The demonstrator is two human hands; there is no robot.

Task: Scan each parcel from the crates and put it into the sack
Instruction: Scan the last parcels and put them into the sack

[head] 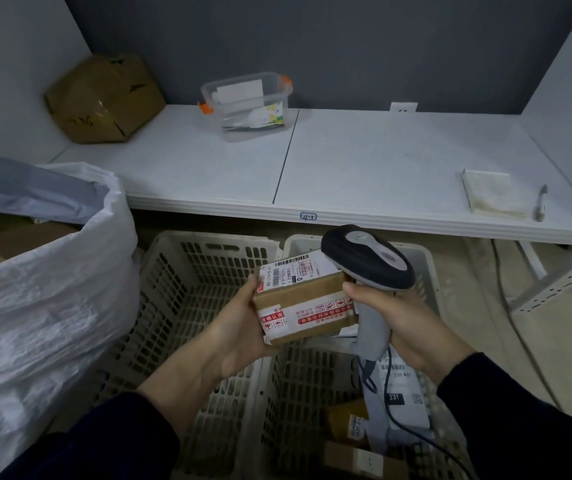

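Dark sleeves frame the bottom of the view, nearest the camera, reaching forward over the crates. Largest of all is the white counter (364, 168), running across the scene with a brown carton (104, 98) tipped in its far left corner and a clear plastic tub (247, 105) near the back wall. At the left stands the white woven sack (45, 289), its mouth open, just beside the left crate (187, 299), whose slotted floor shows bare. Right of it, the right crate (298, 393) holds several parcels, among them a grey mailer (398, 393) with a printed label. Above the crates, the left hand (239, 327) grips the small brown parcel (303, 299), fingers wrapped around its left end and underside; its long axis runs left to right, the labelled face turned up and away toward the counter. Touching its right end, the right hand (405, 327) is closed around the grey handle of the scanner (367, 261), whose dark head points up and left over the parcel's label, its cable trailing down into the right crate.
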